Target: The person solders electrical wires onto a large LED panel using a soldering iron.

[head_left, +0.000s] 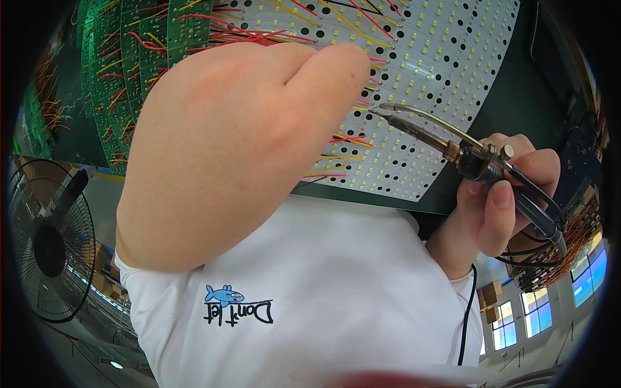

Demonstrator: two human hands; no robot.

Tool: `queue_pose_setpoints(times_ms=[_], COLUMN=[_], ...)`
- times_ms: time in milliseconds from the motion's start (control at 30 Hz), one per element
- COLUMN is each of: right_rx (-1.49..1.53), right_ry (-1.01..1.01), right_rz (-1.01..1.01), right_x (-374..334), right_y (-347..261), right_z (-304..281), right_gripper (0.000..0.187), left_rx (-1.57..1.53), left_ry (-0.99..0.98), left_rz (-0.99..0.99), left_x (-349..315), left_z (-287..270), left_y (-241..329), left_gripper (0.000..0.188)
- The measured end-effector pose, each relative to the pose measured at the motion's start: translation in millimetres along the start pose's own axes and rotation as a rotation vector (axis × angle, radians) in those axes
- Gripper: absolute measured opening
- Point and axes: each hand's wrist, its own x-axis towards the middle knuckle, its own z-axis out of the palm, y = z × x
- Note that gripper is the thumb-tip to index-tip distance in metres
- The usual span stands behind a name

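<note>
My right hand [508, 194] is closed around a soldering iron [482, 165] with a thin curved metal feed tube [440, 119] fixed along it. The iron's tip touches or nearly touches the white LED board [424, 97], close to a yellow wire end beside my left hand. Over the left part of that board, my left hand [317, 81] is bent and closed, its fingertips hidden beneath it. Short red and yellow wires [349, 139] stick out from under this hand, but whether it grips one I cannot make out.
Overlapping green circuit boards [149, 58] with red and yellow wires lie at the far left. The dark green work surface [498, 84] shows beyond the board's right edge. A black fan [50, 249] stands at the left; the iron's black cable [467, 317] hangs by my right arm.
</note>
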Motion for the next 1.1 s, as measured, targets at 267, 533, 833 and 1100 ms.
queue_pose_setpoints(times_ms=[267,533,833,1100], right_rx=[0.181,0.168,0.194,0.157], right_ry=[0.035,0.022,0.034,0.033], right_rz=[0.041,0.05,0.04,0.038], right_x=[1,1,1,-2], right_y=[-1,-3,-1,-3], right_z=[1,-1,-2,-3], right_gripper=[0.018,0.017,0.018,0.017], left_rx=[-0.002,-0.142,-0.053,-0.141], left_ry=[-0.02,-0.034,-0.059,-0.074], left_rz=[-0.014,0.02,0.142,0.175], left_x=[0,2,1,2], left_z=[-1,-4,-5,-6], left_y=[1,-1,-4,-9], left_gripper=[0.016,0.016,0.017,0.022])
